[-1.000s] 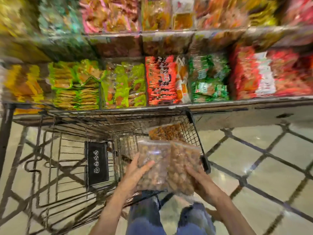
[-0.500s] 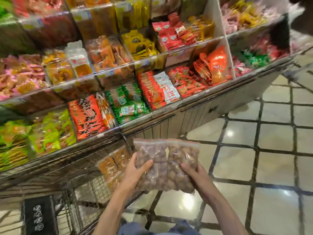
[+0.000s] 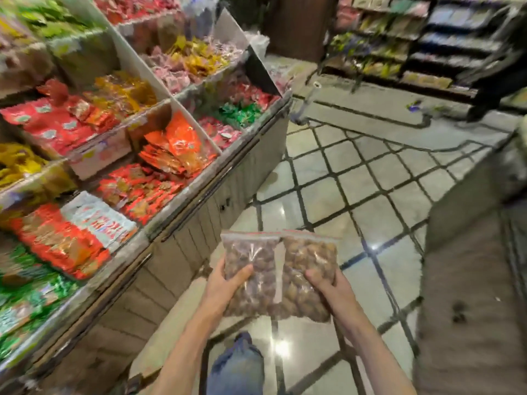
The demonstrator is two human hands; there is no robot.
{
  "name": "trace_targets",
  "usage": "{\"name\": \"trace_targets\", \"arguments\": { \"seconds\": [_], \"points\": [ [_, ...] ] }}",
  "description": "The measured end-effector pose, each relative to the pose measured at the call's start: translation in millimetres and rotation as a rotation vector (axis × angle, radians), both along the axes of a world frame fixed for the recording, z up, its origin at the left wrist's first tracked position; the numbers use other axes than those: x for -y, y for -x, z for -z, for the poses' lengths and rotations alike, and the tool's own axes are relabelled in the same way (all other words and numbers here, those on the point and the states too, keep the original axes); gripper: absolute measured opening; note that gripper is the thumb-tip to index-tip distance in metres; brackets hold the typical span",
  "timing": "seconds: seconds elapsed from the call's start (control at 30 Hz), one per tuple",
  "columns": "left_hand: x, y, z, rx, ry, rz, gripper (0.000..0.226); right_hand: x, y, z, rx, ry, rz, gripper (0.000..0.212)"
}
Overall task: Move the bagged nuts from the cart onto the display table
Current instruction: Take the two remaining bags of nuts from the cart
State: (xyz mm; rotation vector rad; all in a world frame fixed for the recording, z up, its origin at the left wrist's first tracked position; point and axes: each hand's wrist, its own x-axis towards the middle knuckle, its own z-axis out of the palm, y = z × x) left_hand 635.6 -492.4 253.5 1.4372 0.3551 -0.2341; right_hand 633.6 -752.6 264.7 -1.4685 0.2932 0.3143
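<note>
Bagged nuts (image 3: pixel 278 276), two clear bags side by side, are held up over the tiled floor (image 3: pixel 356 192). Left hand (image 3: pixel 225 286) grips the left bag, right hand (image 3: pixel 328 286) the right one, thumbs on top. Snack shelves (image 3: pixel 128 143) stand at left.
</note>
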Motion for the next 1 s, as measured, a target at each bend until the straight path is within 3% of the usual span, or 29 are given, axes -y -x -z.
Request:
{"name": "trace_targets", "arguments": {
  "seconds": [0.13,0.3,0.43,0.6,0.73,1.0],
  "points": [
    [52,-88,5,-0.004,0.046,0.193,0.085,49,-41,5,0.028,0.001,0.168,0.049],
    [114,-203,3,0.012,0.080,0.370,0.077,103,-111,8,0.030,-0.019,0.353,0.054],
    [165,-289,-10,0.025,0.085,0.489,0.051,134,-171,-2,0.019,-0.024,0.465,0.068],
    [217,-388,-17,0.003,0.119,0.626,0.048,168,-237,2,0.002,-0.077,0.648,0.073],
    [263,-459,-15,-0.022,0.091,0.651,0.054,202,-294,6,-0.003,-0.097,0.752,0.056],
    [385,-599,1,0.003,0.003,0.771,0.047,310,-424,25,0.014,-0.071,0.832,0.057]
  ]
}}
